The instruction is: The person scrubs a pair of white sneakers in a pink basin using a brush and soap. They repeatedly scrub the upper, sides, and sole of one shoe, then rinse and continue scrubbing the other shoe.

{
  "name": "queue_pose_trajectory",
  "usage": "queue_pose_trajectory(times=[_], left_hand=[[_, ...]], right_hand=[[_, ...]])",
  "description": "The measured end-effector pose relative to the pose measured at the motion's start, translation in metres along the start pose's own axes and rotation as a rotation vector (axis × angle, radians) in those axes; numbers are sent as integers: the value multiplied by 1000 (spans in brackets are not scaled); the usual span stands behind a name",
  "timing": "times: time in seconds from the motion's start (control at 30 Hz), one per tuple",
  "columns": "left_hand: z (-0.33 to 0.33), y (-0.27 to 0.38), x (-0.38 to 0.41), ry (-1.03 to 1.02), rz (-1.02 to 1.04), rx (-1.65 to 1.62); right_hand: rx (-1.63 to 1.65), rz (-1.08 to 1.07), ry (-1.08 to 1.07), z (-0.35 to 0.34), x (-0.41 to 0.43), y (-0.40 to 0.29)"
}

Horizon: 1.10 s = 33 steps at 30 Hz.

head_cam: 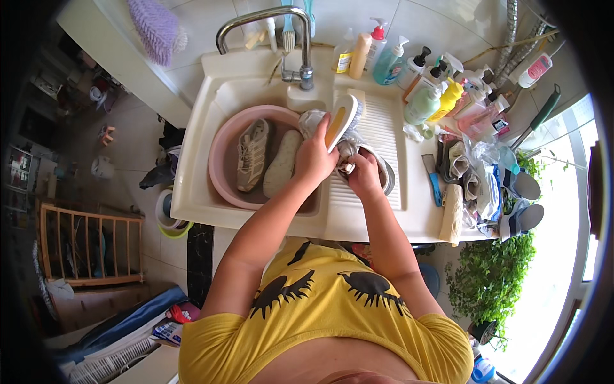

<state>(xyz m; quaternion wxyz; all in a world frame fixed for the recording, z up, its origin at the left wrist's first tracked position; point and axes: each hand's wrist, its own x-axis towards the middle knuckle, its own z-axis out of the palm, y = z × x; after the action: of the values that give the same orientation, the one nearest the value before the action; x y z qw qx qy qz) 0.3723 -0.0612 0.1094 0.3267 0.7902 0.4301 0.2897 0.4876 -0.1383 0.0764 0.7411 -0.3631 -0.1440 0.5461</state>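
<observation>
My left hand (314,161) is closed round a white and yellow scrub brush (341,122), its bristles facing right. Beside it, my right hand (363,174) grips a light-coloured shoe (383,168) at its opening, over the ribbed drainboard (395,139). The shoe's toe side is partly hidden by the brush and my left hand. A pink basin (218,180) stands in the sink at the left. In its murky water lie a laced sneaker (253,156) and what looks like an insole (283,163).
A chrome faucet (306,53) arches over the sink's back. Pump bottles (391,65) crowd the back right corner. A scraper with a blue handle (434,180), a pale rolled item (451,213) and small shoes (458,161) lie at the right edge.
</observation>
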Motion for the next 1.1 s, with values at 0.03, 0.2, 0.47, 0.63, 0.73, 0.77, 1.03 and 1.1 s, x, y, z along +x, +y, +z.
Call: queue_pose_trajectory(times=[0.03, 0.2, 0.47, 0.63, 0.73, 0.77, 1.03, 1.1], left_hand=[[-2, 0, 0, 22, 27, -128], [-1, -4, -11, -3, 84, -442], [-5, 9, -17, -20, 18, -219], [-4, 3, -15, 100, 102, -80], [-3, 3, -15, 51, 106, -29], [-2, 3, -14, 31, 92, -37], [-17, -12, -1, -116, 8, -293], [-22, -14, 2, -141, 13, -318]], right_hand=[[-11, -6, 7, 2, -1, -1], [-1, -38, 79, 15, -4, -5], [25, 40, -64, -7, 0, 3], [-8, -75, -106, 13, -5, 0], [-38, -2, -80, 5, -5, 3], [-50, 5, -65, 1, -4, 6], [-226, -45, 165, 9, -4, 20], [-340, -29, 242, 18, -6, 17]])
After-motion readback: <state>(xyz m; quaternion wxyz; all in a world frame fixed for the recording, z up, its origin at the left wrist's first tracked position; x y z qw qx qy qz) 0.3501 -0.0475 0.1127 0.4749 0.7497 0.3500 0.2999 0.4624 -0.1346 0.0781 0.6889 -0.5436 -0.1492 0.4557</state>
